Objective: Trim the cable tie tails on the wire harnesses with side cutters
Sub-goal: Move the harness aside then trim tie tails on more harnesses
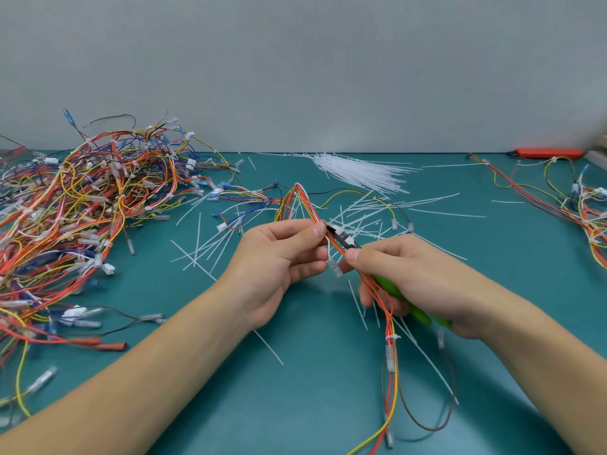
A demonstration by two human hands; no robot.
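Side cutters with green handles sit in the right hand, whose fingers curl round the handles while the thumb tip presses near the dark head. That head points up-left and meets the wire harness just beside the left thumb; whether the blades are closed on a tie tail is hard to tell, as the spot is small and blurred. The left hand pinches the harness between thumb and curled fingers, holding the red, orange and yellow wires in a peaked loop above the teal table. The rest of the harness trails down past the right hand toward the near edge. Cut white tie tails lie scattered around the hands. A bundle of unused cable ties lies at the back, a large pile of harnesses at left, and more harnesses at right.
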